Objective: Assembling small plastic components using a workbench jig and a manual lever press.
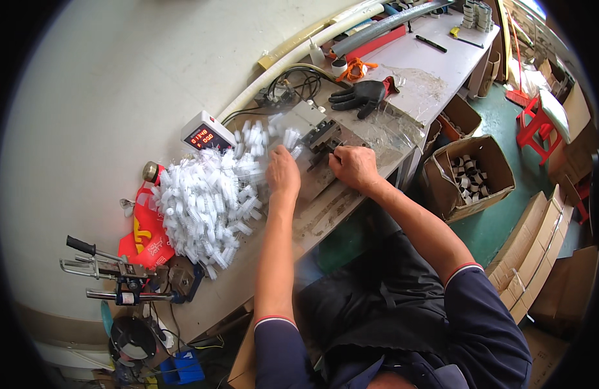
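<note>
A large heap of small white bristle brushes (205, 201) lies on the workbench (325, 217), with more of them near a small metal bench machine. My left hand (283, 174) is closed at the right side of the heap, slightly blurred; whatever its fingers pinch is hidden. Just beyond that hand, a few white brushes (291, 137) stand against the machine. My right hand (355, 167) is curled closed at the near edge of the machine's dark metal clamp (322, 136). What it grips, if anything, cannot be made out.
Behind the machine lie a black work glove (361, 97) and orange cord (356, 69). A counter box (207, 133) with red digits sits by the wall. A hand press (127, 282) stands at left. Right of the bench, an open carton (471, 178) holds short white rings.
</note>
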A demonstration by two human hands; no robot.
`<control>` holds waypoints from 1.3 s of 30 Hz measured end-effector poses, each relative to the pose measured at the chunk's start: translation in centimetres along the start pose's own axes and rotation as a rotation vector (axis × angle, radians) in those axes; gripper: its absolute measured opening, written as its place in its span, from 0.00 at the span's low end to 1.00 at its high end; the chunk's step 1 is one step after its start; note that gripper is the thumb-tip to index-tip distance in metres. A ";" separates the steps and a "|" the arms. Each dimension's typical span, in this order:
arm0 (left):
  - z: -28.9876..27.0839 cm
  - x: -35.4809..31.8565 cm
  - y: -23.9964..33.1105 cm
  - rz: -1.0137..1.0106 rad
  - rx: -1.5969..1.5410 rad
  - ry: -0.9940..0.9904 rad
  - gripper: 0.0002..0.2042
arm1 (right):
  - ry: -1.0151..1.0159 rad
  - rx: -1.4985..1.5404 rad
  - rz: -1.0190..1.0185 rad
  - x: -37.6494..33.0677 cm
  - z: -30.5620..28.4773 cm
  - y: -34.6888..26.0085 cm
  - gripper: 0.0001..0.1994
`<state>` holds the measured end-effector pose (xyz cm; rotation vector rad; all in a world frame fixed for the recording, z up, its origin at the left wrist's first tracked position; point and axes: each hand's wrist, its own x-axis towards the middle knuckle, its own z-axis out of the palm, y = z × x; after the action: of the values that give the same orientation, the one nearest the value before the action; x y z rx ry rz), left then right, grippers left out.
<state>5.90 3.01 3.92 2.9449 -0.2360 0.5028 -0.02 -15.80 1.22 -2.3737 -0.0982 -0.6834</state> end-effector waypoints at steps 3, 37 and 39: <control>-0.7 -1.0 -0.1 -0.093 -0.123 0.001 0.07 | -0.003 -0.020 -0.020 0.1 0.1 0.2 0.15; 0.5 -5.8 -0.6 -0.427 -1.213 0.246 0.09 | -0.269 0.044 0.290 0.5 -2.5 -0.6 0.11; 0.7 -6.0 -0.4 -0.391 -1.187 0.245 0.09 | -0.242 0.000 0.282 0.5 -2.3 -0.7 0.11</control>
<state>0.67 4.10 1.17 1.6948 0.0710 0.4331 -0.82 -16.71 3.33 -2.3975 0.1313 -0.2622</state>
